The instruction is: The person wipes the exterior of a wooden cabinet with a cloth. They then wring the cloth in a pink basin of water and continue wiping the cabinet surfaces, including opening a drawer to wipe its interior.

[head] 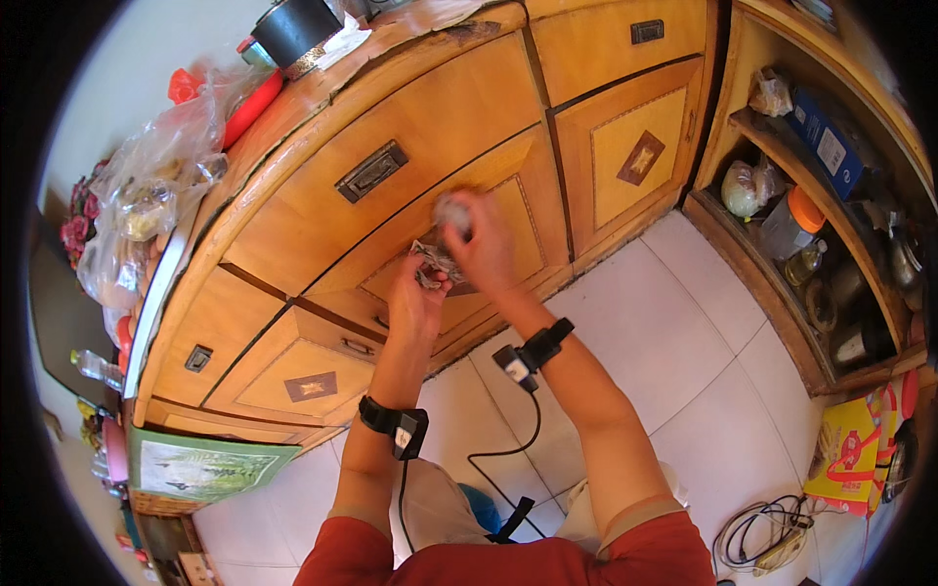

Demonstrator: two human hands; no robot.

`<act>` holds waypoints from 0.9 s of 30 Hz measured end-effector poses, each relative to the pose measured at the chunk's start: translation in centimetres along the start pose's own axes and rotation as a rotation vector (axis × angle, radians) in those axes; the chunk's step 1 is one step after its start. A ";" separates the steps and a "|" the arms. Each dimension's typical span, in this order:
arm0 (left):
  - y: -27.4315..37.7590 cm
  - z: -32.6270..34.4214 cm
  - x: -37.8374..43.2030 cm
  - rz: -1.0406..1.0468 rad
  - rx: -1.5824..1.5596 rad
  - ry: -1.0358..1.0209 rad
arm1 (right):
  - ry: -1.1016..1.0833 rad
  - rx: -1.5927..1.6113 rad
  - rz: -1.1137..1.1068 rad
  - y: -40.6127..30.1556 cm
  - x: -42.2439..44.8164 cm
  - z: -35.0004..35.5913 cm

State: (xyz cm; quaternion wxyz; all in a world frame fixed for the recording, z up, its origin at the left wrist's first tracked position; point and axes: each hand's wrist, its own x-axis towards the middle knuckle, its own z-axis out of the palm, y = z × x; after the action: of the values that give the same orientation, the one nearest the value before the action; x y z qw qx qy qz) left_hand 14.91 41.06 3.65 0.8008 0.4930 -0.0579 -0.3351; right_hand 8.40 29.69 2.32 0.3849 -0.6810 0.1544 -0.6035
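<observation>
Both of my hands are in front of a wooden cabinet (440, 95). My left hand (421, 282) has its fingers closed on a crumpled, patterned piece of cloth or paper (438, 265). Just above and to the right, my right hand (476, 234) grips a greyish, rounded object (452, 214), blurred, so its kind cannot be told. The two hands are close together, near a cabinet door with a diamond inlay partly hidden by my right wrist. Each wrist wears a black strap with a small cabled device.
An open shelf unit (813, 172) with jars and bags stands at the right. A cable coil and power strip (780, 553) lie on the tiled floor beside a yellow bag (850, 454). Plastic bags (146, 190) and a black pot (297, 33) rest on the cabinet top.
</observation>
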 end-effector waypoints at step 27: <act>-1.1 -1.2 0.3 -0.056 0.249 -0.283 | 0.495 0.012 0.106 5.3 6.7 -4.1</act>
State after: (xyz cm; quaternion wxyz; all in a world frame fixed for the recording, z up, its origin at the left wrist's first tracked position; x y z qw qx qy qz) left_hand 15.14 41.42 2.06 0.7079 0.5377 -0.1972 -0.4134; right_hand 7.38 20.31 3.18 0.3704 -0.5013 0.2759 -0.7317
